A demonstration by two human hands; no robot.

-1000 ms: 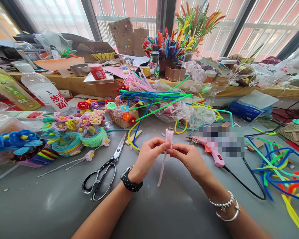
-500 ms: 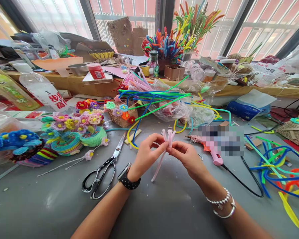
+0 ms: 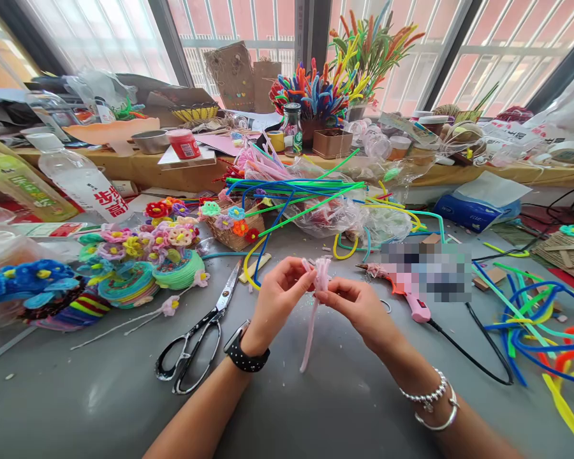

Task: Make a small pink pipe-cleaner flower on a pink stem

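Observation:
Both my hands meet above the grey table (image 3: 100, 395) and pinch a bundle of pale pink pipe cleaners (image 3: 316, 299). My left hand (image 3: 280, 299), with a black watch on its wrist, is closed on the bundle's left side. My right hand (image 3: 358, 309), with silver bracelets on its wrist, is closed on the right side. The fuzzy tips stick up above my fingers and the stems hang down toward the table.
Black-handled scissors (image 3: 196, 338) lie left of my hands. A pink glue gun (image 3: 402, 293) with a black cord lies to the right. Pipe-cleaner flowers (image 3: 148, 248), a small basket (image 3: 234, 226), loose coloured pipe cleaners (image 3: 530, 319) and a plastic bottle (image 3: 81, 178) crowd the table.
The spread tips have closed back into one bunch, and the hanging stems have swung from a leftward slant to nearly vertical. Both hands kept their pinch.

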